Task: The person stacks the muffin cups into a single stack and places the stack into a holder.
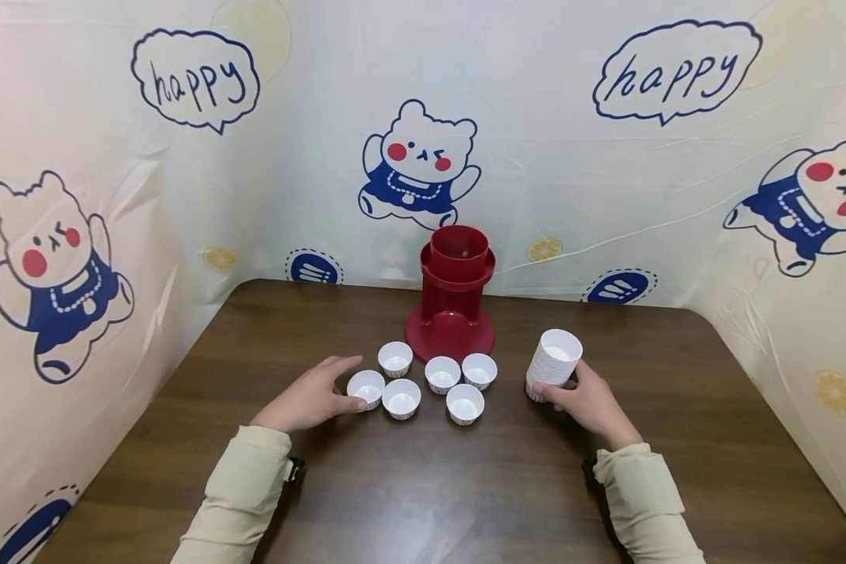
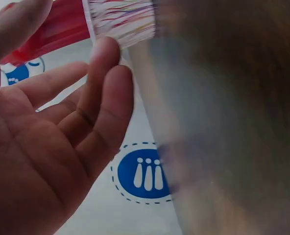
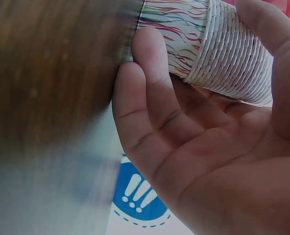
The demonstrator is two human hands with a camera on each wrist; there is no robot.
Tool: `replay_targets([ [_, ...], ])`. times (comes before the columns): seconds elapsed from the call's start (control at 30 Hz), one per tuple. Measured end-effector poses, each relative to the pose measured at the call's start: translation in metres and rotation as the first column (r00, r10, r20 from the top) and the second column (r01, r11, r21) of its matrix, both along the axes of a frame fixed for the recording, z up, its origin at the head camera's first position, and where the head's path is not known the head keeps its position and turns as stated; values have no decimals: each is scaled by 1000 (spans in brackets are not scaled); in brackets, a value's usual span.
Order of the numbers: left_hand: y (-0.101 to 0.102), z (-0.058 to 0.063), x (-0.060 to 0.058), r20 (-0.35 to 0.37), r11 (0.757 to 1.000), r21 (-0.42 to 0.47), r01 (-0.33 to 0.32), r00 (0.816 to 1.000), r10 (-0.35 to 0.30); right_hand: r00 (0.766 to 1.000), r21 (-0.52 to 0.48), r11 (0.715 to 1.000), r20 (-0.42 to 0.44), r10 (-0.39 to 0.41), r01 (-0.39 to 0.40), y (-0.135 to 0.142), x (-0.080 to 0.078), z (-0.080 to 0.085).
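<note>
Several white paper baking cups stand singly on the table, mouths up. At the leftmost paper baking cup (image 1: 365, 389), my left hand (image 1: 312, 396) has its thumb by the near side and its fingers spread beyond, loosely bent. The left wrist view shows coloured streaks on a paper baking cup (image 2: 123, 19) close to the fingertips; contact is hard to tell. On the right, my right hand (image 1: 589, 401) grips a tall stack of paper baking cups (image 1: 554, 360) low down, thumb in front. The right wrist view shows the nested rims of the stack (image 3: 228, 54) between thumb and fingers.
Behind the single cups stands a red plastic holder (image 1: 451, 301), a round-based stand with an open cylinder on top. The brown wooden table (image 1: 423, 486) meets a printed cloth backdrop (image 1: 423, 70) at the back and sides.
</note>
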State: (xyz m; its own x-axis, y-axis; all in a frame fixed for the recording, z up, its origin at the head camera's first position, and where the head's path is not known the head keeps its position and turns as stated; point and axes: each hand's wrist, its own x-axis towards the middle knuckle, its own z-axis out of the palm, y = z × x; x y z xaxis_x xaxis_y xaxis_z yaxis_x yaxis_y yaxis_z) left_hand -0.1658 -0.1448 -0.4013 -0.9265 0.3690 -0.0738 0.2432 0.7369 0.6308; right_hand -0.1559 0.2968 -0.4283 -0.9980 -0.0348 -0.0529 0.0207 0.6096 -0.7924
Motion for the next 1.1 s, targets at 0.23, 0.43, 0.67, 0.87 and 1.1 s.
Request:
replay_targets([
  [0.23,2,-8,-2,15,999,-52,4,1000,-4,1000,-10,1000,-14,8,-8,0,-1,-1],
  [0.43,3,-5,-1,2,999,-39,6,1000,-6,1000,8,1000,-28,14,-14,0,0,0],
  [0.67,3,-14,-4,-2,999,-29,23,1000,-23,1000,14,1000,-21,17,-17,0,-1,-1],
  [0.87,5,-12,-3,7,999,-39,19,1000,-19,1000,23,1000,-20,16,-16,1,-1,-1],
  [1.1,6,-11,-2,-1,998,-43,48,999,-48,1000,38,999,-23,8,-7,1,-1,-1],
])
